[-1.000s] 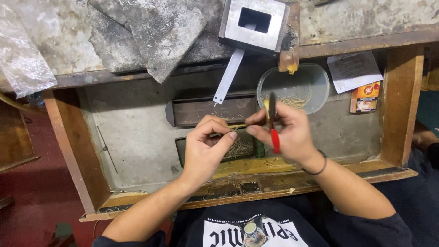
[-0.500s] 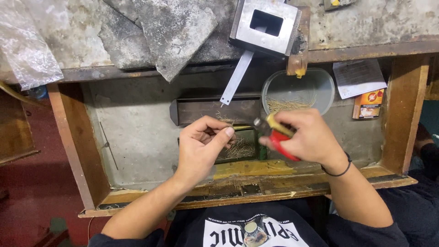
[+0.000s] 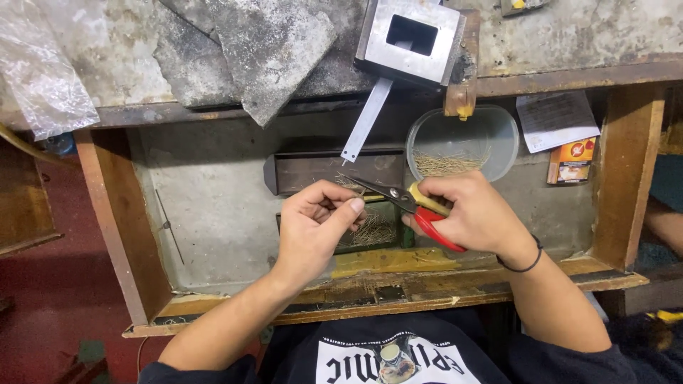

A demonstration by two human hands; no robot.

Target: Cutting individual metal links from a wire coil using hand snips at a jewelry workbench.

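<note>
- Red-and-yellow handles mark the small pliers [image 3: 416,206], clasped in the right hand [image 3: 473,213]; the fingers are wrapped shut round the handles, and the dark pointed jaws reach leftward toward the left hand [image 3: 316,224].
- Left hand: thumb and fingertips are pinched together just beside the plier tips. Whatever they pinch is too thin to make out; it may be a fine wire.
- Directly beneath both hands sits a small dark tray [image 3: 377,231] with a heap of thin wire pieces [image 3: 370,233] in it.
- Just beyond the tray, farther from the person, lies a dark oblong metal block [image 3: 320,173].
- To the right of that block, beyond the right hand, stands a clear round plastic tub [image 3: 462,142] holding more of the fine wire pieces.
- All of this rests in a wide wooden drawer [image 3: 114,227] with a grey, worn floor.
- Past the drawer's far edge, above the tub, a grey steel block with a rectangular hole [image 3: 413,39] sits on the bench, a flat metal strip [image 3: 366,121] slanting down from it toward the oblong block.
- Right of the tub lie a white paper slip [image 3: 555,119] and a small orange box [image 3: 573,160].
</note>
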